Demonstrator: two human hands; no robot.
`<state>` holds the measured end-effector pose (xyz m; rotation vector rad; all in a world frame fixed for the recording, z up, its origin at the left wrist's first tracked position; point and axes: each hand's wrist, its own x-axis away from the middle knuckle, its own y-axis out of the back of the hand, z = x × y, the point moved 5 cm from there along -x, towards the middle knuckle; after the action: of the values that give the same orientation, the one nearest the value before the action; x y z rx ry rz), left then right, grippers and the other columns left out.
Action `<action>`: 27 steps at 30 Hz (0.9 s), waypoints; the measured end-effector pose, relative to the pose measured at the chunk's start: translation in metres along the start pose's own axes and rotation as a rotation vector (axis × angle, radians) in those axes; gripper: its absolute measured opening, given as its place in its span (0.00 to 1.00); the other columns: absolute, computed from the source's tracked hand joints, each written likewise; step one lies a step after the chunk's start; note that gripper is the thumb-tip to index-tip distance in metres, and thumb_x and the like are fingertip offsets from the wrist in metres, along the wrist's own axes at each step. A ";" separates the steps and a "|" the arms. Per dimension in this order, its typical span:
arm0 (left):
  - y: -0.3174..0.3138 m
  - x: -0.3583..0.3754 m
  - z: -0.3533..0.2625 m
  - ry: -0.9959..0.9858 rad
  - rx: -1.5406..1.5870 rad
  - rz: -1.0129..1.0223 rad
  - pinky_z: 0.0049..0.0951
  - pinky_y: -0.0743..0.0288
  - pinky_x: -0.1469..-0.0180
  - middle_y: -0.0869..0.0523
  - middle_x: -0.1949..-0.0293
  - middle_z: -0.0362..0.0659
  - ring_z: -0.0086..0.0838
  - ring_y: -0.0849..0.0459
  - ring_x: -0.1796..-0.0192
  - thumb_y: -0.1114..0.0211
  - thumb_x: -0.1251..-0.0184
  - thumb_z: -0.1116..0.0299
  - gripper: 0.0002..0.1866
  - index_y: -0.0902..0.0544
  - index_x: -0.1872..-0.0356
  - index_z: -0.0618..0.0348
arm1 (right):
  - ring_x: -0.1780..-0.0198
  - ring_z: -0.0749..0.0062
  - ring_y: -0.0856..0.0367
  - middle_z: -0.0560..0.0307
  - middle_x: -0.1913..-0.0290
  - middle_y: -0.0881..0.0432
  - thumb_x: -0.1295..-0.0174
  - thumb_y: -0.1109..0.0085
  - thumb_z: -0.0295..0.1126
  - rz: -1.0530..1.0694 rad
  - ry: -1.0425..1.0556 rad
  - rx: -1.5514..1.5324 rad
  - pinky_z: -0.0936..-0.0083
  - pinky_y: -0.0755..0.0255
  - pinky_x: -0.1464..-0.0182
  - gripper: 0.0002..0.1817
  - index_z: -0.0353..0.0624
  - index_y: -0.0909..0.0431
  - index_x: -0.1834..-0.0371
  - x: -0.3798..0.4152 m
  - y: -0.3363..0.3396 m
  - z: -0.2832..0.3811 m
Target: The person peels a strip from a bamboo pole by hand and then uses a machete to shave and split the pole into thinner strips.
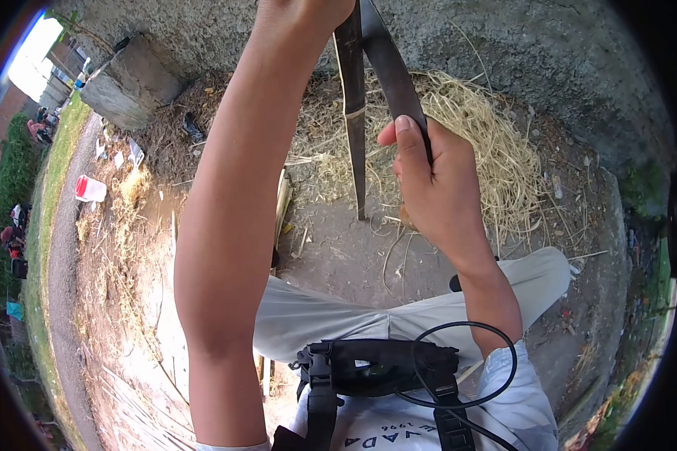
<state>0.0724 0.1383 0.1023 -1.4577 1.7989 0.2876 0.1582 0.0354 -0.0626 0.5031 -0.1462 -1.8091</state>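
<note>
My right hand [432,165] is closed around the lower end of a dark, flat, curved blade-like piece [390,71], thumb laid on its face. A dark, narrow strip [356,143] with a light joint hangs beside it, its pointed end down towards the ground. My left hand [308,9] is raised at the top edge, near the upper part of the strip; its fingers are cut off by the frame, so its hold is hidden. Behind my right hand lies a heap of pale thin strips [496,158].
A rough wall [504,45] rises ahead, with a concrete block [132,86] at its left. On the ground are a pink-and-white cup [90,189], scattered shavings and pale sticks. My crossed legs [331,312] are below. People [15,240] sit at the far left by a hedge.
</note>
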 end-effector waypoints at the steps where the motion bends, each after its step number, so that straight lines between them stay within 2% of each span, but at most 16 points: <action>1: -0.002 0.004 -0.002 -0.049 -0.042 0.001 0.25 0.51 0.83 0.38 0.87 0.32 0.18 0.45 0.86 0.60 0.24 0.51 0.24 0.30 0.77 0.54 | 0.84 0.71 0.27 0.55 0.84 0.26 0.25 0.54 0.37 -0.008 0.028 0.031 0.69 0.36 0.77 0.18 0.35 0.21 0.68 0.001 -0.006 -0.005; 3: 0.007 -0.010 0.003 -0.059 -0.046 0.017 0.25 0.51 0.83 0.38 0.87 0.32 0.18 0.45 0.87 0.60 0.24 0.51 0.24 0.30 0.77 0.55 | 0.84 0.67 0.25 0.53 0.84 0.25 0.25 0.54 0.36 0.053 0.026 0.105 0.67 0.35 0.77 0.19 0.35 0.22 0.70 0.002 -0.019 -0.034; 5: 0.001 0.000 -0.006 0.004 -0.003 -0.047 0.25 0.51 0.83 0.38 0.87 0.32 0.18 0.45 0.86 0.60 0.24 0.52 0.23 0.30 0.77 0.55 | 0.84 0.65 0.25 0.52 0.84 0.25 0.25 0.54 0.37 0.110 -0.051 0.131 0.67 0.35 0.77 0.19 0.35 0.22 0.69 0.003 -0.014 -0.033; 7: 0.002 0.000 -0.002 0.002 0.040 0.022 0.24 0.51 0.83 0.38 0.87 0.32 0.18 0.45 0.86 0.59 0.24 0.52 0.23 0.30 0.77 0.55 | 0.83 0.62 0.25 0.51 0.84 0.25 0.26 0.54 0.38 0.154 -0.112 0.101 0.66 0.34 0.77 0.19 0.35 0.21 0.69 0.000 -0.007 -0.026; 10: -0.006 0.007 -0.005 -0.031 0.028 0.055 0.24 0.51 0.83 0.38 0.87 0.32 0.17 0.45 0.86 0.59 0.24 0.52 0.23 0.30 0.77 0.55 | 0.83 0.63 0.24 0.50 0.84 0.24 0.26 0.53 0.38 0.028 -0.011 0.066 0.66 0.34 0.76 0.19 0.36 0.21 0.69 -0.002 0.002 -0.010; 14: -0.011 0.006 -0.007 -0.015 0.009 -0.009 0.22 0.52 0.84 0.39 0.87 0.32 0.17 0.45 0.86 0.58 0.24 0.52 0.23 0.30 0.77 0.55 | 0.82 0.62 0.23 0.49 0.83 0.23 0.26 0.52 0.37 0.080 -0.027 0.081 0.65 0.32 0.74 0.18 0.36 0.20 0.68 0.012 -0.021 -0.062; 15: -0.010 0.001 -0.008 -0.028 0.010 -0.019 0.22 0.52 0.84 0.39 0.87 0.31 0.17 0.46 0.86 0.58 0.24 0.52 0.23 0.30 0.77 0.55 | 0.85 0.82 0.36 0.64 0.85 0.32 0.26 0.52 0.37 0.098 -0.028 0.059 0.75 0.43 0.79 0.16 0.37 0.21 0.65 0.011 -0.018 -0.063; 18: -0.011 0.007 0.001 -0.021 0.035 0.021 0.22 0.52 0.84 0.40 0.87 0.31 0.16 0.46 0.86 0.58 0.23 0.52 0.23 0.30 0.76 0.55 | 0.85 0.82 0.36 0.64 0.86 0.33 0.26 0.52 0.36 0.136 -0.182 0.083 0.74 0.43 0.80 0.16 0.36 0.21 0.66 0.008 0.004 -0.032; 19: -0.014 0.008 -0.002 0.010 0.080 0.051 0.22 0.53 0.84 0.40 0.86 0.30 0.16 0.46 0.86 0.58 0.23 0.51 0.23 0.30 0.76 0.55 | 0.82 0.60 0.22 0.49 0.83 0.23 0.27 0.52 0.36 0.119 -0.171 0.126 0.65 0.32 0.75 0.18 0.33 0.22 0.69 0.007 0.008 -0.025; 22: -0.016 0.008 0.006 -0.055 0.112 0.084 0.21 0.53 0.84 0.41 0.86 0.30 0.16 0.48 0.87 0.57 0.23 0.50 0.23 0.30 0.75 0.55 | 0.83 0.55 0.23 0.46 0.84 0.24 0.27 0.52 0.36 -0.007 0.001 0.060 0.61 0.32 0.75 0.19 0.33 0.24 0.72 0.013 -0.011 -0.042; 23: -0.014 0.008 0.006 -0.029 0.122 0.078 0.21 0.53 0.85 0.41 0.86 0.30 0.16 0.48 0.87 0.57 0.23 0.50 0.23 0.30 0.74 0.55 | 0.83 0.52 0.25 0.44 0.85 0.25 0.27 0.52 0.36 0.036 -0.042 0.090 0.59 0.32 0.76 0.20 0.33 0.25 0.75 0.016 -0.026 -0.075; 26: -0.015 -0.002 -0.001 -0.050 0.074 0.161 0.21 0.54 0.85 0.42 0.86 0.29 0.15 0.48 0.87 0.57 0.22 0.50 0.23 0.30 0.74 0.55 | 0.84 0.52 0.25 0.44 0.86 0.27 0.27 0.52 0.36 0.058 -0.029 0.079 0.59 0.33 0.77 0.20 0.33 0.26 0.75 0.016 -0.025 -0.072; 27: -0.014 0.003 -0.001 -0.075 0.032 0.110 0.21 0.54 0.85 0.42 0.86 0.29 0.15 0.48 0.87 0.58 0.22 0.50 0.23 0.31 0.74 0.55 | 0.85 0.53 0.26 0.45 0.87 0.27 0.27 0.52 0.37 0.094 -0.081 0.095 0.60 0.35 0.78 0.21 0.34 0.26 0.76 0.013 -0.019 -0.072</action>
<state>0.0846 0.1311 0.1050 -1.3112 1.8183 0.3632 0.1683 0.0401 -0.1374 0.4826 -0.3081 -1.7374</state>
